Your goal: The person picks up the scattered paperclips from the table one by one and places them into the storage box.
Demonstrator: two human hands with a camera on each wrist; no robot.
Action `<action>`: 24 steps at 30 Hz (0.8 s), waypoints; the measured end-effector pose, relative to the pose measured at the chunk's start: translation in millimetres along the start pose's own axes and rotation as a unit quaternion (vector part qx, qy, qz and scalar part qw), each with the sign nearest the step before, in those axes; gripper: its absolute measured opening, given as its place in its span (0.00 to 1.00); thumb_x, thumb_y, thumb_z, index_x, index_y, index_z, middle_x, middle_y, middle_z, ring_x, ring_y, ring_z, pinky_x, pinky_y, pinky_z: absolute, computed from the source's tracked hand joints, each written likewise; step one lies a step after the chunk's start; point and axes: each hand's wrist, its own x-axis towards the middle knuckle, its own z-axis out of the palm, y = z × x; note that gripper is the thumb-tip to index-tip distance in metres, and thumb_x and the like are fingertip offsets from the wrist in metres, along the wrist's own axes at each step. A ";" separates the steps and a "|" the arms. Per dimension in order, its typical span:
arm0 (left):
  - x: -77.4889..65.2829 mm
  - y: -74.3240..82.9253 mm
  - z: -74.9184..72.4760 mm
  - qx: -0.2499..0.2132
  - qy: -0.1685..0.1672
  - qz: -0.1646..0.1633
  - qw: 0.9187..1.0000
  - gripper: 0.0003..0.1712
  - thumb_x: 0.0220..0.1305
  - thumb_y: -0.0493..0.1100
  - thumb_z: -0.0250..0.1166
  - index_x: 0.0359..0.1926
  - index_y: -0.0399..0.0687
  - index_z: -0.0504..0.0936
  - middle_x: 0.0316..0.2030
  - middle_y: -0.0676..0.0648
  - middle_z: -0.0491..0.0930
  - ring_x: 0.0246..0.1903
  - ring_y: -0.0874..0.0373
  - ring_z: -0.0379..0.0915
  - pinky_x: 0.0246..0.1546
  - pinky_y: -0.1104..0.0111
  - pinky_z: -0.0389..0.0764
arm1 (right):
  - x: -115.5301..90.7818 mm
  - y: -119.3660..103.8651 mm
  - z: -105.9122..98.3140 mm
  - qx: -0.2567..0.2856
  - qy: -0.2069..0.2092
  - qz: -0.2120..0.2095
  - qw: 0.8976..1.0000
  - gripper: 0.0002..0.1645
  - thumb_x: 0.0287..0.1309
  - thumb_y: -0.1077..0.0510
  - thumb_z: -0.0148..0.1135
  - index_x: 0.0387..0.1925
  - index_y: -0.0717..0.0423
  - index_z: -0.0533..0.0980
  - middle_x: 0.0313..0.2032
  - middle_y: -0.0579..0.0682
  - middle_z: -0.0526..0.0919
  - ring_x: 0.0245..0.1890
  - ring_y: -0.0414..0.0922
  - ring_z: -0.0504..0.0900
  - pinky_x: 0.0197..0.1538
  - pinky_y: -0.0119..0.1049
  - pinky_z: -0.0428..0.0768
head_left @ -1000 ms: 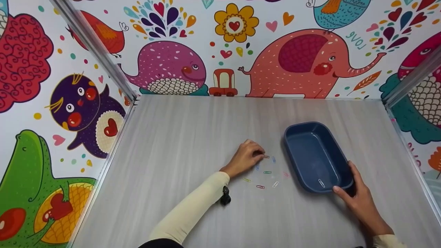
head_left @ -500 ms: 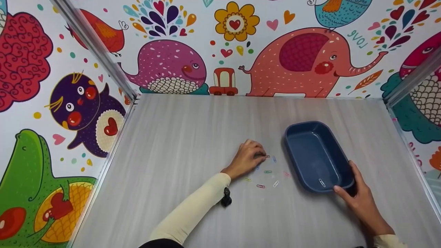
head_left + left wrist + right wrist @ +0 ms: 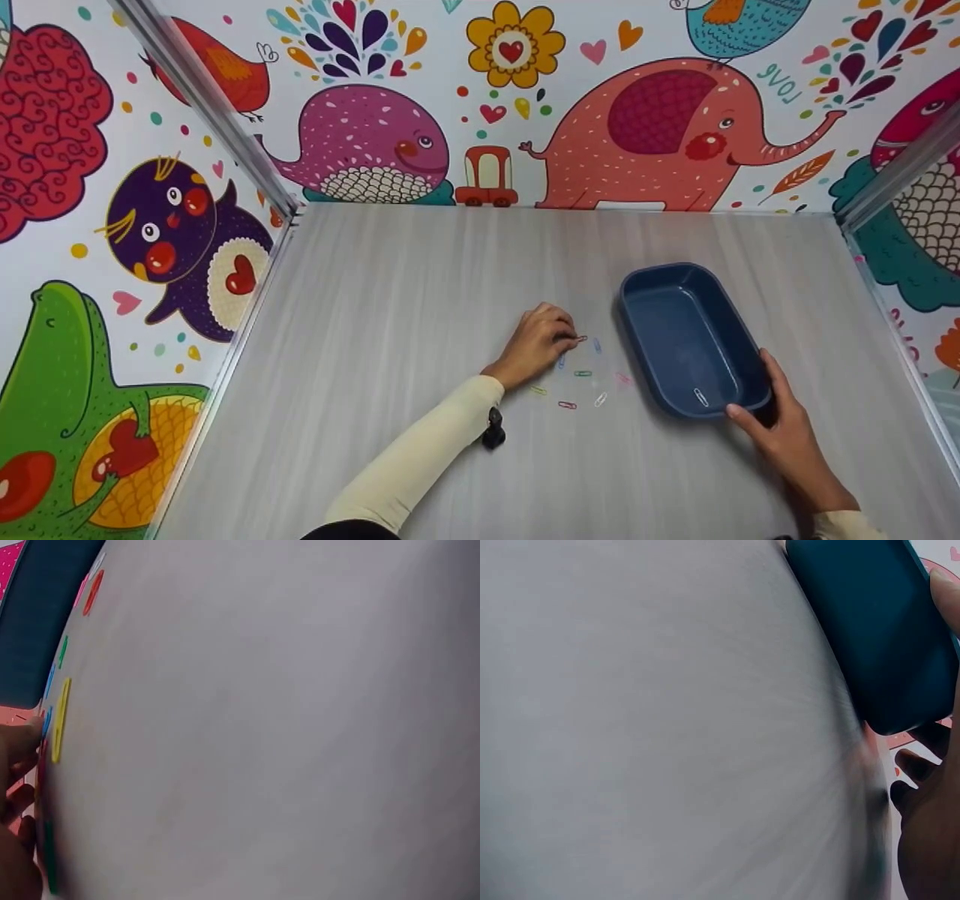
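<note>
Thumb and fingertips of my left hand pinch a small red paper clip, part of which sticks out to the right. Around that hand lie two blue paper clips, one right of it and one below its fingers. A green paper clip, a pink one, a yellow one, a second red one and a white one are scattered nearer. On the right, my right hand grips the near right corner of a dark blue bin, thumb at its rim. Inside lies a white paper clip.
The grey wood-grain table ends at a back wall printed with cartoon animals. Similar panels with metal corner strips enclose the left and right sides.
My left fingers have closed in on the red paper clip, which now sits tilted at the fingertips. The right hand and the bin have stayed in place.
</note>
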 end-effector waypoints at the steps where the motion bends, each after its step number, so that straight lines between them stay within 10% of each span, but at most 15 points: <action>1: 0.1 0.2 -0.1 0.005 0.002 0.004 1.000 0.06 0.74 0.46 0.75 0.43 0.50 0.96 0.49 0.54 0.89 0.56 0.58 0.79 0.58 0.58 0.76 | 0.0 -0.1 -0.2 0.000 0.000 0.001 1.000 0.64 0.66 0.64 0.76 0.90 0.45 0.48 0.84 0.69 0.54 0.73 0.17 0.52 0.68 0.14 0.51; 24: 0.7 8.2 0.5 0.123 -0.009 0.023 0.992 0.10 0.79 0.47 0.70 0.41 0.47 0.91 0.47 0.51 0.85 0.53 0.55 0.78 0.51 0.61 0.76 | -0.2 -0.2 0.1 0.003 0.004 0.009 1.000 0.64 0.65 0.64 0.78 0.90 0.46 0.49 0.84 0.70 0.55 0.73 0.17 0.53 0.68 0.13 0.51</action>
